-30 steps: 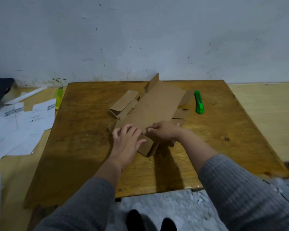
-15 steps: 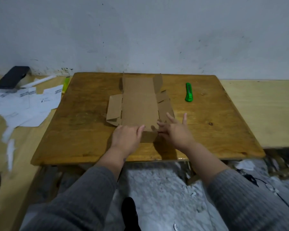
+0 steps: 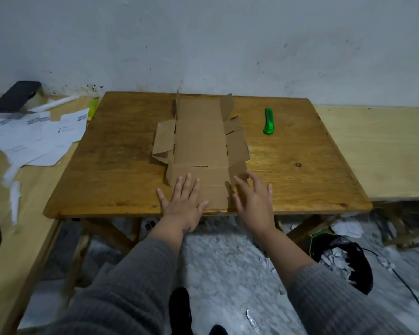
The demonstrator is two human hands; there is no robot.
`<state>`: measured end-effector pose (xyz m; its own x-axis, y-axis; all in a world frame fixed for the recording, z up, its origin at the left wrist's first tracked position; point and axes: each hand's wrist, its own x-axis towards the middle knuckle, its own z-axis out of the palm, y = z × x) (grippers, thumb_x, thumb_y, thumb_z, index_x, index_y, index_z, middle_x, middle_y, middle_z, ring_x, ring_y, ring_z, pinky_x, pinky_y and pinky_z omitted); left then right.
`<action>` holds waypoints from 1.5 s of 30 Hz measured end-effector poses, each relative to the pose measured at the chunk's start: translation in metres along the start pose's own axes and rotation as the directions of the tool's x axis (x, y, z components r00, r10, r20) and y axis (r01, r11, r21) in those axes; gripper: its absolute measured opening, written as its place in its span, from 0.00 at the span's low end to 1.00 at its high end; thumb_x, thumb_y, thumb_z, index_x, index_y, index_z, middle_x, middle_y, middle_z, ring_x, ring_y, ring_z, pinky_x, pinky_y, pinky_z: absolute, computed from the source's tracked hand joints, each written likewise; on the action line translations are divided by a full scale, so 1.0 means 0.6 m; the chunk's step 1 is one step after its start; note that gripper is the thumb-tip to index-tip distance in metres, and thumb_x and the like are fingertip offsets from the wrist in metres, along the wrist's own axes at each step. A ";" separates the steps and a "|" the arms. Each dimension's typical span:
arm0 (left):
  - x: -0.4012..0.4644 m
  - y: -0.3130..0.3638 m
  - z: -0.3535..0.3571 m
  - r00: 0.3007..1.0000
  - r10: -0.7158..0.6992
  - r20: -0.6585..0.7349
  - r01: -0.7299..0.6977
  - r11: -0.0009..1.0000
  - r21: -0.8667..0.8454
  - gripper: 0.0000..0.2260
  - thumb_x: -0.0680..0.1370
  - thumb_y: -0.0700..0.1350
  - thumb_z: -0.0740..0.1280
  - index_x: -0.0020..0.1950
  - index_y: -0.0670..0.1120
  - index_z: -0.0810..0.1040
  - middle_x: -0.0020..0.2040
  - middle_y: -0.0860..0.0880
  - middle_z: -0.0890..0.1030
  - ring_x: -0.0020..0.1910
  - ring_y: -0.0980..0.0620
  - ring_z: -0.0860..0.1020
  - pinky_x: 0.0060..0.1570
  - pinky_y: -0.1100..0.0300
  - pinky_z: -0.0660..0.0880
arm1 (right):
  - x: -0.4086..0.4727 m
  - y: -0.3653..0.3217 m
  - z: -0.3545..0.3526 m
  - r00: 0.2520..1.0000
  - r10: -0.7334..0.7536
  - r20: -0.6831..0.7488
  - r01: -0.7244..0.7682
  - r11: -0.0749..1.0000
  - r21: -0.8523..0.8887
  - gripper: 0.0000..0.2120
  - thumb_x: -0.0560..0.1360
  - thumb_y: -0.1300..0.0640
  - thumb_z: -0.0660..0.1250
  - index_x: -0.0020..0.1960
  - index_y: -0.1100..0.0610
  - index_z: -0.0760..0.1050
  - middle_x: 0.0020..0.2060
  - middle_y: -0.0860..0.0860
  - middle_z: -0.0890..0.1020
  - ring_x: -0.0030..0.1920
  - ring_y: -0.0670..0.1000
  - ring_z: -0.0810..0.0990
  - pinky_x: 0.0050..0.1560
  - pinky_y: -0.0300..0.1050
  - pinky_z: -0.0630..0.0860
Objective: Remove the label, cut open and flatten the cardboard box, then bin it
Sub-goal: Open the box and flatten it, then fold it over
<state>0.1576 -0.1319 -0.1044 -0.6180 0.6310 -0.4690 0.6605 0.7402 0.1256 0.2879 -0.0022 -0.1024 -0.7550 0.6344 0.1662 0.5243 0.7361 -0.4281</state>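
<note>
The left hand (image 3: 184, 201) lies flat with fingers spread, pressing the near flap of the cardboard box (image 3: 201, 146) at the tabletop's (image 3: 116, 151) front edge. The right hand (image 3: 253, 201), fingers straight, touches the box's near right flap. The box lies unfolded mid-tabletop, far flaps upright. A green cutter (image 3: 268, 121) lies well right, bare wood around it.

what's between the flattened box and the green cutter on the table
Only bare wood of the table shows between the flattened box and the green cutter in the head view; they lie apart.
</note>
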 end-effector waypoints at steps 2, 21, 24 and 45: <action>0.003 -0.003 0.009 0.999 0.013 -0.047 -0.014 1.000 -0.013 0.29 0.81 0.62 0.42 0.77 0.54 0.34 0.76 0.53 0.29 0.75 0.50 0.30 0.67 0.28 0.35 | 0.009 -0.009 0.004 0.996 0.067 -0.065 -0.065 0.997 0.032 0.31 0.76 0.53 0.65 0.75 0.50 0.57 0.76 0.51 0.57 0.76 0.52 0.54 0.74 0.59 0.45; -0.013 -0.034 0.011 0.884 -0.283 -0.373 0.090 0.884 -0.459 0.67 0.62 0.72 0.71 0.67 0.47 0.16 0.77 0.46 0.30 0.77 0.48 0.34 0.70 0.37 0.31 | 0.026 -0.025 0.033 0.968 -0.013 0.251 0.059 0.983 -0.174 0.22 0.82 0.47 0.45 0.75 0.49 0.60 0.76 0.44 0.59 0.77 0.48 0.49 0.72 0.63 0.36; -0.011 -0.038 0.007 0.904 -0.148 -0.402 -0.038 0.907 -0.419 0.62 0.67 0.67 0.71 0.72 0.46 0.22 0.79 0.50 0.38 0.78 0.52 0.42 0.71 0.39 0.32 | 0.036 -0.032 0.031 0.977 -0.009 0.211 0.039 0.990 -0.138 0.19 0.82 0.49 0.49 0.71 0.49 0.67 0.73 0.45 0.66 0.76 0.48 0.55 0.72 0.63 0.36; 0.034 -0.063 0.005 0.831 -0.266 -0.489 0.065 0.919 -0.389 0.31 0.74 0.64 0.65 0.70 0.48 0.65 0.69 0.46 0.63 0.68 0.45 0.62 0.71 0.45 0.55 | 0.084 -0.041 0.049 0.860 0.509 -0.041 -0.505 0.859 0.078 0.24 0.67 0.42 0.73 0.58 0.51 0.72 0.62 0.51 0.73 0.69 0.56 0.63 0.74 0.62 0.45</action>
<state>0.1211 -0.1478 -0.1215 -0.8974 0.4411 0.0041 0.4008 0.8114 0.4254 0.2257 0.0047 -0.1097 -0.3662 0.9297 -0.0390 0.8013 0.2938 -0.5212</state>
